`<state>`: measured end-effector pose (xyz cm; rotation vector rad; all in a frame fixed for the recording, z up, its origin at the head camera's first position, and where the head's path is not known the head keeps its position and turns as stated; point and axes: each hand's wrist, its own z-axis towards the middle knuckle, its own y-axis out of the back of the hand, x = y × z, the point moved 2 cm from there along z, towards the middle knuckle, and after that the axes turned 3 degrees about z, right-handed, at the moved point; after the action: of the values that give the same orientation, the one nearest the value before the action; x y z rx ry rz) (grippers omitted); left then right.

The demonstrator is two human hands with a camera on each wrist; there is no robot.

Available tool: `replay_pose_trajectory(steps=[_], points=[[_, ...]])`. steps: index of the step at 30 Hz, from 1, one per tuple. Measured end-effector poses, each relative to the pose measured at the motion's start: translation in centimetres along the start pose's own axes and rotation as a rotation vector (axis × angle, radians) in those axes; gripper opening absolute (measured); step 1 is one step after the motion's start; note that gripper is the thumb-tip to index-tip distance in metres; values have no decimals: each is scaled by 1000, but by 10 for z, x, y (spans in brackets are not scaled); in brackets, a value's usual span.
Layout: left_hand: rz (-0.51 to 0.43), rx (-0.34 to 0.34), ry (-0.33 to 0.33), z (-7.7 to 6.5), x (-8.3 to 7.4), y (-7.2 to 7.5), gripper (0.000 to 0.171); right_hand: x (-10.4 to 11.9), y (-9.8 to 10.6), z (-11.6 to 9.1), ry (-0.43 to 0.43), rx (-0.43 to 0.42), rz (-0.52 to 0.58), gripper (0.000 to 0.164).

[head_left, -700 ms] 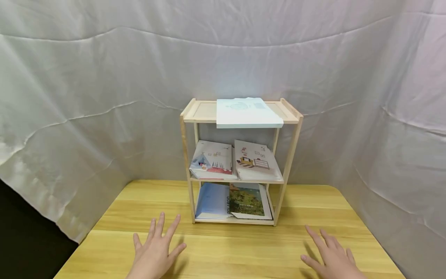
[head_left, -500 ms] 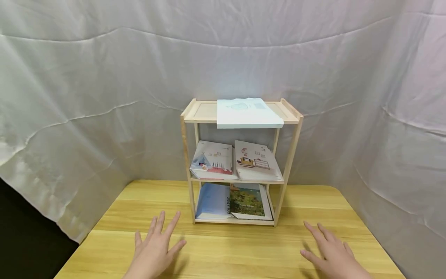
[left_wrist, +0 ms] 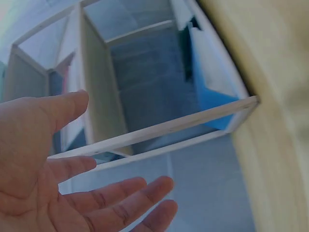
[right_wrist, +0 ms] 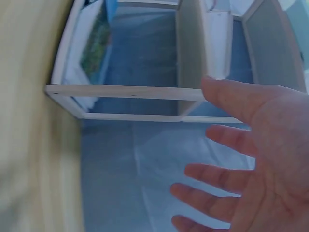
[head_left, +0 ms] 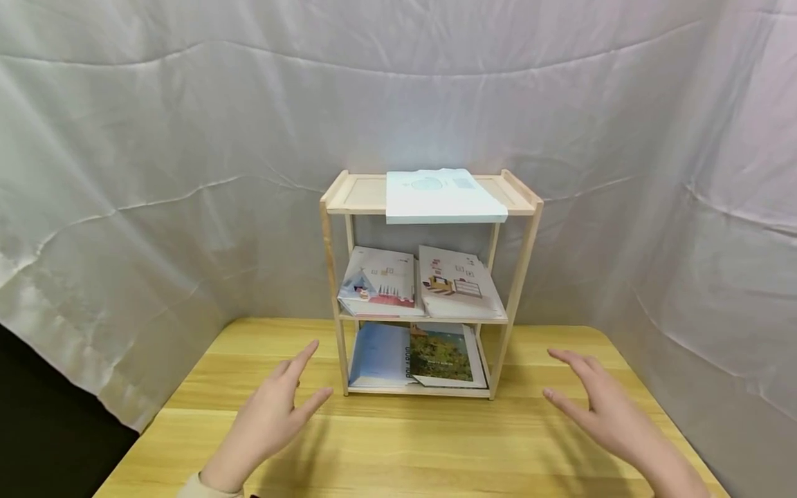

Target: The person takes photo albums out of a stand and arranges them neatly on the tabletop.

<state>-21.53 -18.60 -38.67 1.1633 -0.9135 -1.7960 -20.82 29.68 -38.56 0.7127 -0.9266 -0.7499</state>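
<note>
In the head view, a light, pale wooden three-tier rack [head_left: 364, 196] with square posts and raised side rails on top stands at the centre of the frame. Its top board carries a flat white box-like item [head_left: 445, 197] with faint printing, its front edge jutting past the board. The middle tier holds, at left, a white book with a blue tent drawing [head_left: 382, 280] and, at right, a white book with a yellow furniture drawing [head_left: 459, 283]. On the bottom tier lie a pale-blue "POLAROID" album [head_left: 380, 353] and a green-brown landscape-covered album [head_left: 441, 354]. The left hand [head_left: 270, 411] is at lower left, the right hand [head_left: 607, 404] at lower right, each with thumb and fingers apart.

In the left wrist view, the rack's side frame slants across the centre, behind spread fingers at lower left.

In the right wrist view, the rack fills the upper part, bars crossing behind the spread fingers at right.
</note>
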Motion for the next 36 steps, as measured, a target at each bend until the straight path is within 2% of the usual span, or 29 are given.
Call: replay_pose_trajectory(steps=[6, 12, 16, 22, 26, 36], points=[[-87, -62, -53, 17, -10, 27, 75, 12, 25, 19, 58, -107, -19, 57], [-182, -65, -96, 34, -22, 50, 74, 20, 50, 36, 72, -162, -2, 52], [-228, -61, -124, 44, -29, 63, 71, 25, 63, 47, 66, -159, 65, 50], [-267, -64, -166, 59, -37, 76, 67, 34, 78, 63, 35, -113, 171, 49], [-299, -51, -176, 67, -42, 84, 66, 40, 86, 73, 7, -96, 199, 49], [-388, 17, -183, 82, -59, 101, 66, 58, 108, 100, 4, -94, 251, 47]])
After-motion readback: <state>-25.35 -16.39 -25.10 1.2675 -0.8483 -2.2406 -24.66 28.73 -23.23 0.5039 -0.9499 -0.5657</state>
